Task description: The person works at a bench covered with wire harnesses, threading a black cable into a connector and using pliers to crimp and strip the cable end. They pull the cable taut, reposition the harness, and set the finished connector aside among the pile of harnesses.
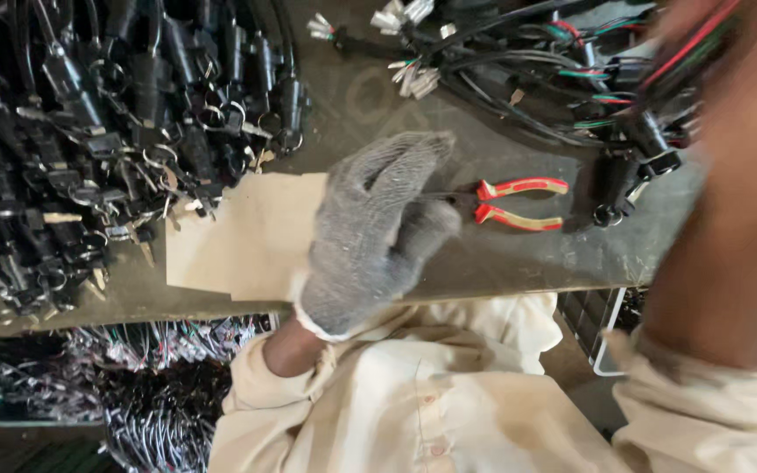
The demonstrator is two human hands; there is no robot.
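Landmark: the pliers (519, 203) with red and yellow handles, lying flat on the grey tabletop (370, 96).
Left hand (377, 229): in a grey knit glove, just beside the pliers' nose on the side away from the handles; fingers curled together loosely, and whether they pinch anything cannot be told.
Right hand: out of view; only the blurred bare forearm (729, 219) and cream sleeve cuff show, past the handle end of the pliers and nearer the camera.
Cardboard sheet (243, 236): tan, flat on the tabletop, beyond the gloved hand from the pliers, partly under that hand.
Black connector heap (89, 131): far side of the cardboard from the pliers, with metal rings and tags.
Wire harness bundle (562, 79): above the pliers, black leads with red and green strands.
Crate of wires (133, 385): below the tabletop edge.
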